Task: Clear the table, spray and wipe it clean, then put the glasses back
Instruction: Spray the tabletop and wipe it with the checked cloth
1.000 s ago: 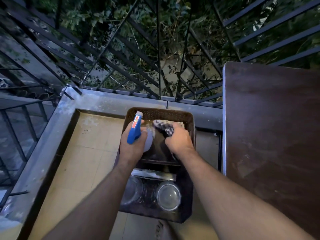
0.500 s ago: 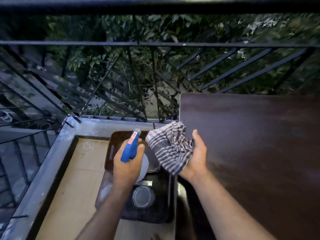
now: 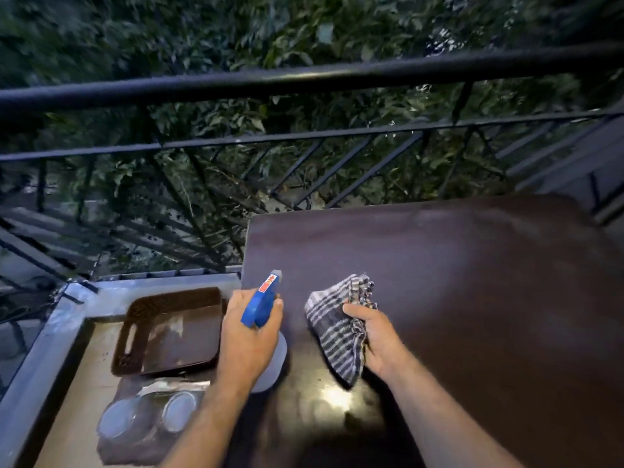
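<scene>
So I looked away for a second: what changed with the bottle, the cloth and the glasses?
Both hands lifted out of the brown tray and swung right over the table: the left hand brought the spray bottle, the right hand picked up the striped cloth. The glasses stayed beside the tray.

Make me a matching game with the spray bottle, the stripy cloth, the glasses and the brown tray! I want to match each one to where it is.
Things:
1. spray bottle
2. stripy cloth
3. glasses
4. brown tray

Places:
A. on the floor, nearest the person
B. in the right hand
C. on the floor, nearer the railing
D. in the left hand

Pairs: 1-D, 2-B, 3-A, 4-C
</scene>
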Available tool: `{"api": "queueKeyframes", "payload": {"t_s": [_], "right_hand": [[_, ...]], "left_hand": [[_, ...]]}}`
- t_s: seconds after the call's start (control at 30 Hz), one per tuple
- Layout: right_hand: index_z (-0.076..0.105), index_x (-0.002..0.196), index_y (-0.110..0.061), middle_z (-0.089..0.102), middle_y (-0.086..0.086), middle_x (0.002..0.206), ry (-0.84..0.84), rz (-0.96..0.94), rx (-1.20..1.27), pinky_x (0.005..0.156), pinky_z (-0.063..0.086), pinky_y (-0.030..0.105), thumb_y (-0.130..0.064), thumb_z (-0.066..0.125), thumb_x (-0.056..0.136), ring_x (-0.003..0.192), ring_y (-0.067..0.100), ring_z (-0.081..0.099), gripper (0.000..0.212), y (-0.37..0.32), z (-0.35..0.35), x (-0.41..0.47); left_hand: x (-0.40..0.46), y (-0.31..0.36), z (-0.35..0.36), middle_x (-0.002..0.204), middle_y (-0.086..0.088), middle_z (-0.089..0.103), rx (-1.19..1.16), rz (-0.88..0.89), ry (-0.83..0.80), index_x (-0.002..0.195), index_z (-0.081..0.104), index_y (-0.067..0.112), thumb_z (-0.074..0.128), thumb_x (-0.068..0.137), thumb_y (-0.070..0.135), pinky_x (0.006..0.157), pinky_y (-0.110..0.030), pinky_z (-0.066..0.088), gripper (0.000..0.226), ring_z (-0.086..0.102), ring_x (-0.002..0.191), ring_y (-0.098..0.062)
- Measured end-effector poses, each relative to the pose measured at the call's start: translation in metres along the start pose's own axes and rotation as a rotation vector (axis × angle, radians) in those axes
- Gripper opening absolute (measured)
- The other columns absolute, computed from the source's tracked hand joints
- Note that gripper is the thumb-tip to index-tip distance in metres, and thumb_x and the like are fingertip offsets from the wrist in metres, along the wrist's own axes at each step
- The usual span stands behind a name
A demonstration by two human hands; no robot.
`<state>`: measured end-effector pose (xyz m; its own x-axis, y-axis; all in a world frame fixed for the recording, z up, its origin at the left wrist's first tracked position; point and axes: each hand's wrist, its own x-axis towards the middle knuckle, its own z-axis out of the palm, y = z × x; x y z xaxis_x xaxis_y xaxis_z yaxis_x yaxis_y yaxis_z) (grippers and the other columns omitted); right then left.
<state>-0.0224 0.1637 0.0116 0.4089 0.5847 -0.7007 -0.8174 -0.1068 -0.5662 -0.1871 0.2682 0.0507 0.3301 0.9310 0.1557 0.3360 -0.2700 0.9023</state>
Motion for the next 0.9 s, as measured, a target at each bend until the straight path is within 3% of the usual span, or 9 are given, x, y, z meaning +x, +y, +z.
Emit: {"api": "queueKeyframes", "payload": {"t_s": [0.13, 0.23, 0.33, 0.43, 0.57, 0.7, 0.83, 0.9], "right_hand": [[0.066, 0.116, 0.011, 0.068, 0.034, 0.114, 0.074, -0.023, -0.016, 0.1, 0.049, 0.062, -0.008, 0.064, 0.089, 0.11, 0.05, 0.065, 0.033, -0.03, -0.05, 0.005], [0.069, 0.108, 0.002, 0.072, 0.027, 0.108, 0.069, -0.058, 0.027, 0.087, 0.059, 0.052, -0.017, 0.058, 0.094, 0.098, 0.042, 0.071, 0.026, -0.048, -0.076, 0.008], [0.071, 0.103, -0.003, 0.072, 0.026, 0.108, 0.052, -0.095, 0.089, 0.083, 0.06, 0.05, -0.022, 0.055, 0.094, 0.096, 0.042, 0.071, 0.027, -0.058, -0.102, 0.013], [0.069, 0.115, 0.005, 0.071, 0.028, 0.113, 0.056, -0.098, 0.04, 0.096, 0.054, 0.056, -0.021, 0.069, 0.088, 0.107, 0.045, 0.068, 0.038, -0.062, -0.125, 0.012], [0.071, 0.107, 0.007, 0.075, 0.026, 0.099, 0.21, -0.126, -0.042, 0.088, 0.058, 0.058, -0.005, 0.085, 0.072, 0.091, 0.043, 0.074, 0.04, -0.059, -0.147, 0.014], [0.074, 0.1, 0.0, 0.078, 0.018, 0.092, 0.3, -0.147, -0.068, 0.082, 0.061, 0.047, -0.016, 0.077, 0.085, 0.085, 0.034, 0.076, 0.023, -0.058, -0.157, 0.012], [0.074, 0.093, -0.007, 0.079, 0.011, 0.087, 0.321, -0.187, 0.049, 0.057, 0.059, 0.029, -0.021, 0.063, 0.095, 0.073, 0.023, 0.076, 0.018, -0.062, -0.158, 0.007], [0.072, 0.104, -0.003, 0.077, 0.016, 0.099, 0.255, -0.185, 0.146, 0.064, 0.061, 0.034, -0.027, 0.057, 0.1, 0.086, 0.028, 0.076, 0.028, -0.065, -0.161, 0.004]], "left_hand": [[-0.008, 0.027, 0.053, 0.079, -0.001, 0.056, -0.018, -0.027, -0.039, 0.074, 0.054, 0.033, 0.073, 0.088, 0.019, 0.061, -0.006, 0.042, 0.027, 0.056, 0.065, 0.001], [-0.01, 0.04, 0.084, 0.076, 0.006, 0.057, -0.013, -0.025, -0.073, 0.075, 0.056, 0.048, 0.072, 0.087, 0.027, 0.059, -0.005, 0.043, 0.029, 0.058, 0.064, 0.002], [-0.014, 0.039, 0.11, 0.074, 0.008, 0.063, -0.022, -0.045, -0.138, 0.083, 0.063, 0.039, 0.069, 0.085, 0.037, 0.057, -0.011, 0.046, 0.007, 0.057, 0.06, 0.0], [-0.021, 0.029, 0.132, 0.076, -0.004, 0.062, -0.018, -0.056, -0.206, 0.085, 0.061, 0.023, 0.065, 0.084, 0.043, 0.053, -0.017, 0.045, 0.02, 0.05, 0.055, -0.002], [-0.03, 0.022, 0.15, 0.064, -0.002, 0.05, -0.021, -0.028, -0.295, 0.077, 0.055, 0.02, 0.064, 0.087, 0.04, 0.05, -0.014, 0.039, 0.024, 0.041, 0.051, -0.002], [-0.031, 0.021, 0.16, 0.058, 0.011, 0.047, -0.036, -0.024, -0.319, 0.073, 0.054, 0.027, 0.063, 0.088, 0.039, 0.049, -0.013, 0.039, 0.021, 0.041, 0.05, -0.003], [-0.03, 0.021, 0.166, 0.058, 0.01, 0.05, -0.063, -0.067, -0.275, 0.082, 0.061, 0.03, 0.064, 0.086, 0.044, 0.048, -0.017, 0.041, 0.015, 0.043, 0.049, -0.004], [-0.03, 0.023, 0.168, 0.063, 0.01, 0.059, -0.054, -0.075, -0.279, 0.084, 0.063, 0.035, 0.066, 0.084, 0.045, 0.053, -0.019, 0.044, 0.01, 0.052, 0.053, -0.008]]}}
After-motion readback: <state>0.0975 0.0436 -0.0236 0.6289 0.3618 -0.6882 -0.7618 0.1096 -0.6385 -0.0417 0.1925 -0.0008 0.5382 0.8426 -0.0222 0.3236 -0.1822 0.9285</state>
